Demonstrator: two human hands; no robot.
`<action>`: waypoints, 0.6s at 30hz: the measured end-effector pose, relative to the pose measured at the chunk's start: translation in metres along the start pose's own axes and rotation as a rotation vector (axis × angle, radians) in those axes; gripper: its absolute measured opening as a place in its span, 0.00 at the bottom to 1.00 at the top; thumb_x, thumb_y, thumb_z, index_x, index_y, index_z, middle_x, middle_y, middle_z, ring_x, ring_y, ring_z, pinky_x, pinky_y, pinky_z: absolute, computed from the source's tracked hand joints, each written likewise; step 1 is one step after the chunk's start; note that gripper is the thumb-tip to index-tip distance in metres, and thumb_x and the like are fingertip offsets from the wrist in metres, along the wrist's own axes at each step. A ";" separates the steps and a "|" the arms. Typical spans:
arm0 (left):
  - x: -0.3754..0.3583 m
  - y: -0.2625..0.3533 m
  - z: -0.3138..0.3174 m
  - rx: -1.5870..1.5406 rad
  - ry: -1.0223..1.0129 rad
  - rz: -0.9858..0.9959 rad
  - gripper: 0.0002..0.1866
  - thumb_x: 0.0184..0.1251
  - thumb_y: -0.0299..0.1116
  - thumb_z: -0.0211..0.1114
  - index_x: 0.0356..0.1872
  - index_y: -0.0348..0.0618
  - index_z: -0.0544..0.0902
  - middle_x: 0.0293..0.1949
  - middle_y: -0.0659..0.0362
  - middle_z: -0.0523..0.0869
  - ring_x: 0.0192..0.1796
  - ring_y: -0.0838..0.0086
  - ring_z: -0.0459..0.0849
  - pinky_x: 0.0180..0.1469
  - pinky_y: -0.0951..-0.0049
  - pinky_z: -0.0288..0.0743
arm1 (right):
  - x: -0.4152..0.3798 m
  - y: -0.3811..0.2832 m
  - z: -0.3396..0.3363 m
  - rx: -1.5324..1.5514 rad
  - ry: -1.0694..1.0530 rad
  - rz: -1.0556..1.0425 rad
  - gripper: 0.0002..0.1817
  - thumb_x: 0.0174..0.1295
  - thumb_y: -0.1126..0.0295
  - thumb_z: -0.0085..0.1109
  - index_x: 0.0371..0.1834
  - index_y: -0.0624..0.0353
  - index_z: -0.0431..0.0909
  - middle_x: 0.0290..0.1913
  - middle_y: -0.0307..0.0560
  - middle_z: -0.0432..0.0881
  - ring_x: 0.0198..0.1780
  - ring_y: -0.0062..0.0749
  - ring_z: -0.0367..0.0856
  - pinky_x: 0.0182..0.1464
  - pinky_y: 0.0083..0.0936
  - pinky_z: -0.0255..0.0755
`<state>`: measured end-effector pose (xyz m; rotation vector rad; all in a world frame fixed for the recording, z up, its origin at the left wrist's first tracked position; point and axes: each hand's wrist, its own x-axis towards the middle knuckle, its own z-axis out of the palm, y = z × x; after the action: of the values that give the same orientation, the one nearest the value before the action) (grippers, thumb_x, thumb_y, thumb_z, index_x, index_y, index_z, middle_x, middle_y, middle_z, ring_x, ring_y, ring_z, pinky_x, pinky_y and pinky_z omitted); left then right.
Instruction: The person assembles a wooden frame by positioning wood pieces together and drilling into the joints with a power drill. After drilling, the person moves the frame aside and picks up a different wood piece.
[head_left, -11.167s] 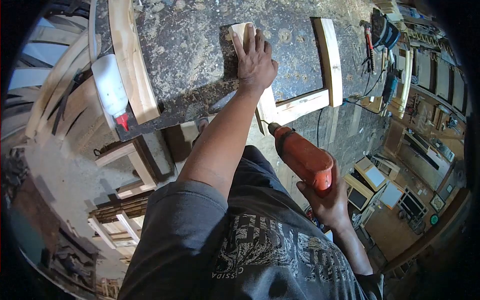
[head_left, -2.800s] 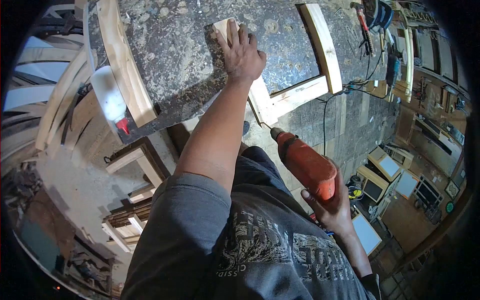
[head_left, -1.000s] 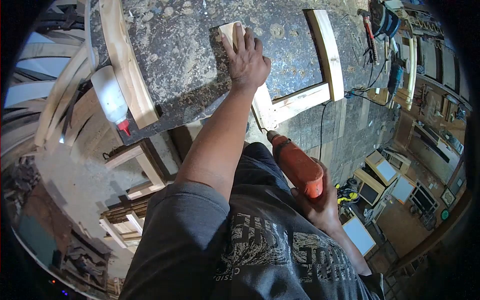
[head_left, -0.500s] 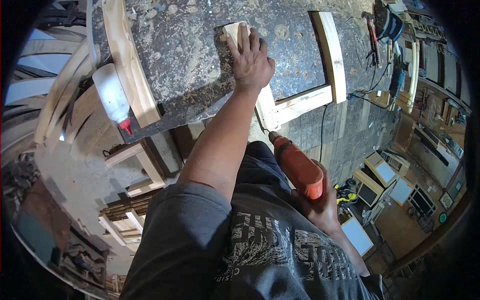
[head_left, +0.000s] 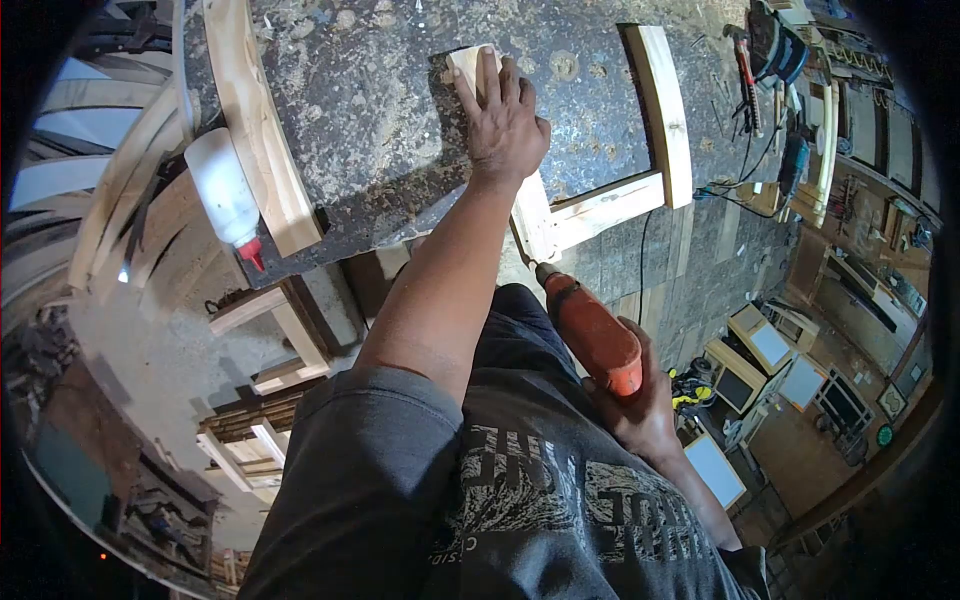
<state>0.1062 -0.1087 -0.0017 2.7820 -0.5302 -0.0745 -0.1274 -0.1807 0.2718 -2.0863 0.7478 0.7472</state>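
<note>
My left hand [head_left: 505,130] lies on a pale wooden piece [head_left: 537,225], fingers stretched and spread over its far end. Much of that piece is covered by the hand and wrist. A second wooden strip [head_left: 610,208] meets it near the bench edge and runs right to an upright piece [head_left: 665,115]. My right hand [head_left: 640,405] is wrapped round an orange-red power drill [head_left: 595,335]. The drill's nose points at the near end of the wooden piece, close to it; whether the bit touches the wood is too small to tell.
On the stained dark bench [head_left: 370,120] lie a long board [head_left: 255,130] and a white bottle [head_left: 220,185] with a red cap. A hammer [head_left: 747,80] and cables are at the right. Wooden frames [head_left: 300,325] stand on the floor, left; white-panelled pieces [head_left: 765,345] are right.
The drill and my right hand have shifted very slightly left and up. My left hand stays in place on the wood.
</note>
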 end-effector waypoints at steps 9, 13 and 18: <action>0.000 -0.001 0.004 -0.012 0.007 0.002 0.31 0.68 0.48 0.60 0.67 0.41 0.80 0.77 0.48 0.67 0.86 0.47 0.44 0.79 0.22 0.29 | 0.017 0.004 0.003 -0.098 -0.019 -0.043 0.46 0.60 0.65 0.75 0.79 0.57 0.57 0.61 0.63 0.84 0.65 0.55 0.84 0.65 0.42 0.78; 0.001 0.000 0.002 -0.009 0.010 0.009 0.30 0.68 0.49 0.60 0.66 0.41 0.80 0.77 0.48 0.67 0.86 0.48 0.44 0.79 0.22 0.29 | 0.023 0.012 0.000 -0.130 -0.042 -0.059 0.46 0.60 0.64 0.75 0.80 0.55 0.58 0.61 0.63 0.84 0.63 0.58 0.85 0.63 0.44 0.79; 0.002 0.002 0.000 0.006 -0.026 0.022 0.30 0.69 0.48 0.59 0.67 0.42 0.80 0.77 0.49 0.66 0.86 0.49 0.43 0.80 0.24 0.28 | 0.021 0.011 -0.002 -0.182 -0.064 -0.044 0.46 0.60 0.60 0.75 0.80 0.52 0.58 0.58 0.65 0.85 0.59 0.64 0.85 0.60 0.47 0.80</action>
<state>0.1075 -0.1108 -0.0012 2.7843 -0.5678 -0.1050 -0.1212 -0.1932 0.2522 -2.2216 0.6165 0.8819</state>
